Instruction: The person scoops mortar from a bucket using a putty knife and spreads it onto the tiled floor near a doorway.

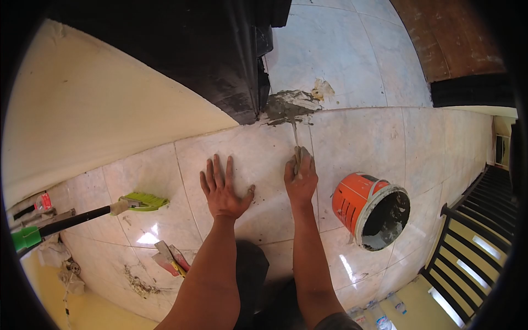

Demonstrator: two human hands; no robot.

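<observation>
My left hand point(224, 192) lies flat on the pale floor tiles point(253, 148), fingers spread, holding nothing. To its right, my right hand point(301, 177) is closed around the handle of a thin trowel point(295, 133), whose narrow blade points forward. The blade's far end reaches a patch of wet grey mortar point(286, 108) on the floor beside the foot of a dark door frame point(247, 93). A yellowish smeared lump point(323, 89) sits at the patch's far right edge.
An orange bucket point(352, 201) with grey mix inside stands right of my right hand. At left lie a green broom point(144, 201) and a flat tool point(171, 258). Black railings point(467, 236) are at the right, plastic bottles point(378, 313) at the bottom.
</observation>
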